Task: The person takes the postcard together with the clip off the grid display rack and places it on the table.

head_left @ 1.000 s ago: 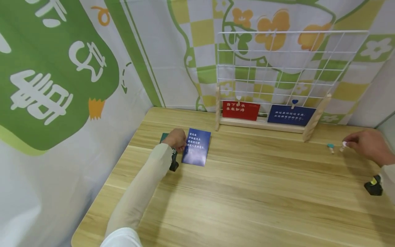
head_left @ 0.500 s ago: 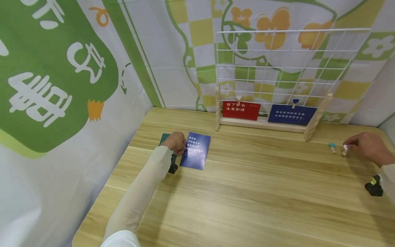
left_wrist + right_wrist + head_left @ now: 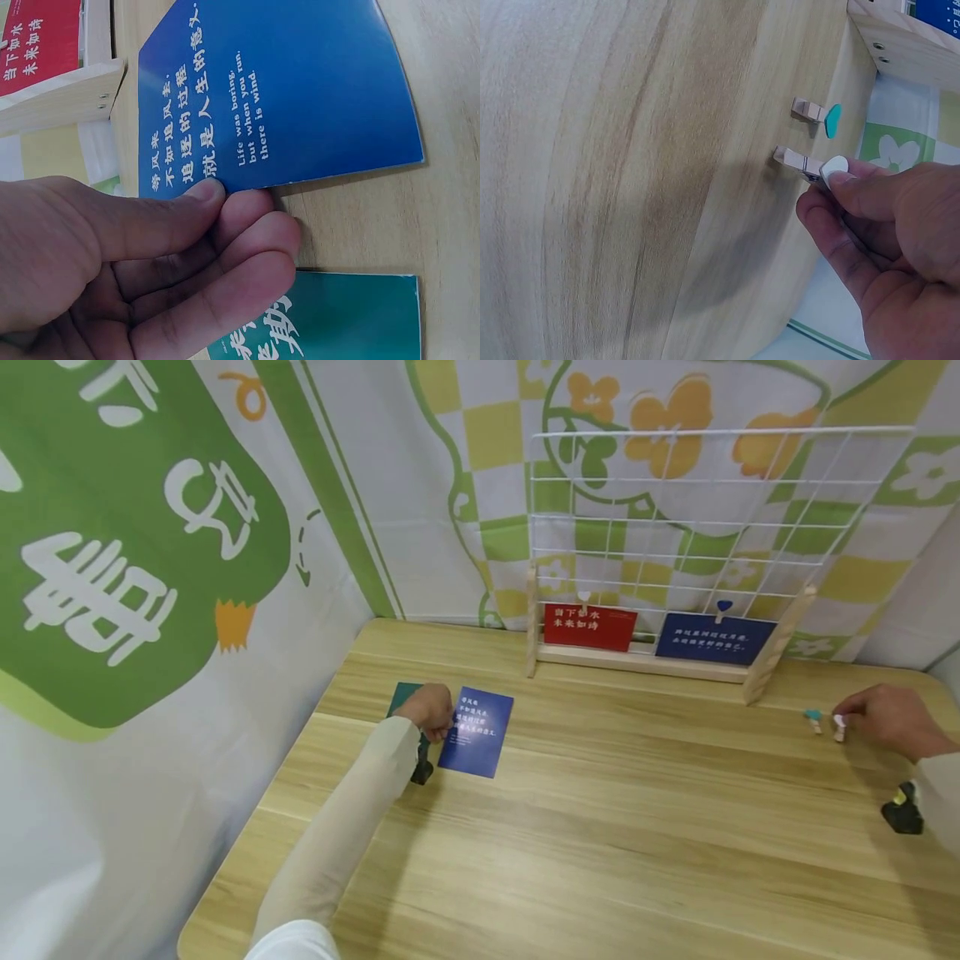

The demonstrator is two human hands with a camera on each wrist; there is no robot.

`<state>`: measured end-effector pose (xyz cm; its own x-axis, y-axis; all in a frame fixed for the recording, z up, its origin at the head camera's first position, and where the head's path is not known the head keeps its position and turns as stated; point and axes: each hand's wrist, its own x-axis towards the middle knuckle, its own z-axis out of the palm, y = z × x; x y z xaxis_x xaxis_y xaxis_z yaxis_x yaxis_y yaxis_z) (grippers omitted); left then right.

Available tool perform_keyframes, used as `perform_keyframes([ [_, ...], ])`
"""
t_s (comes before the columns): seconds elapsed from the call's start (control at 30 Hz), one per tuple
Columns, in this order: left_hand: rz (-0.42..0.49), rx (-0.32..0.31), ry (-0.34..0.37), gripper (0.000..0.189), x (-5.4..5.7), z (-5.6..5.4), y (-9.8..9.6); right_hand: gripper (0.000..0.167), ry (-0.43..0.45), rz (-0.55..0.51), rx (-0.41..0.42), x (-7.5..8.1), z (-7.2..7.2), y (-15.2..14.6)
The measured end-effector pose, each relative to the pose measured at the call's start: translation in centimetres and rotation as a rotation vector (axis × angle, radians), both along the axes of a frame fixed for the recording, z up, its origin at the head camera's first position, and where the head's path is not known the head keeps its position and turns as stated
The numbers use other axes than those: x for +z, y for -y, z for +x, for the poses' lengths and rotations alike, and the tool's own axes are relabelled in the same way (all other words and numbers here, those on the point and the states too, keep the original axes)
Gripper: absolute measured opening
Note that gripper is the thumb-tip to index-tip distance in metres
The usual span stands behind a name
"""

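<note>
My left hand [image 3: 429,710] pinches the left edge of a blue card [image 3: 478,735] with white lettering. In the left wrist view, the thumb lies on top of the blue card [image 3: 322,90], index finger beneath. Partly covered by that hand, a green card [image 3: 367,315] lies on the table. At the far right, my right hand [image 3: 896,718] holds a small wooden clothespin [image 3: 799,161] by its white heart end, thumb against the heart. Beside it on the table sits another clothespin [image 3: 810,110] with a teal heart [image 3: 832,121].
A white wire grid rack [image 3: 705,481] with wooden feet stands at the table's back. A red card [image 3: 590,627] and a dark blue card [image 3: 712,639] hang low on it from heart clothespins. Printed cloth [image 3: 427,527] covers the walls close behind and left of the wooden table [image 3: 600,843].
The left hand and blue card have shifted slightly toward the near side of the table. The white-heart clothespin has come a little lower and nearer to the near side. The view has shifted slightly.
</note>
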<state>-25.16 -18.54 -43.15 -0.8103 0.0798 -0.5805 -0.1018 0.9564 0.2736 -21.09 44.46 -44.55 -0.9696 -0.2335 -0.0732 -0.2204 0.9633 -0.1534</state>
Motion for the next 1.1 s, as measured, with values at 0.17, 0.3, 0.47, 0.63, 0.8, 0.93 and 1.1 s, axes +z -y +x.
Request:
perform_keyframes([
  [0.17, -0.009, 0.027, 0.013, 0.021, -0.2, 0.0, -0.1, 0.013, 0.004, 0.006, -0.011, -0.4, -0.2, -0.2],
  [0.3, -0.017, 0.043, 0.033, 0.020, -0.2, -0.1, -0.3, 0.013, -0.010, 0.000, -0.012, -0.7, -0.3, -0.3],
  [0.47, -0.029, 0.069, 0.045, 0.013, -0.3, -0.2, -0.5, 0.013, -0.056, -0.005, -0.007, -1.0, -0.3, -0.3],
  [0.63, -0.048, 0.102, 0.052, 0.010, -0.4, -0.3, -0.5, 0.011, -0.097, -0.012, 0.001, -1.3, -0.4, -0.2],
  [0.8, -0.053, 0.118, 0.059, 0.011, -0.5, -0.4, -0.4, 0.011, -0.097, -0.021, -0.017, -1.5, -0.3, -0.1],
  [0.93, -0.054, 0.118, 0.059, 0.014, -0.5, -0.4, -0.3, 0.013, -0.076, -0.017, -0.053, -1.6, -0.3, -0.1],
  [1.1, -0.051, 0.124, 0.065, 0.015, -0.4, -0.3, -0.3, 0.014, -0.063, -0.024, -0.080, -1.8, -0.2, -0.2],
])
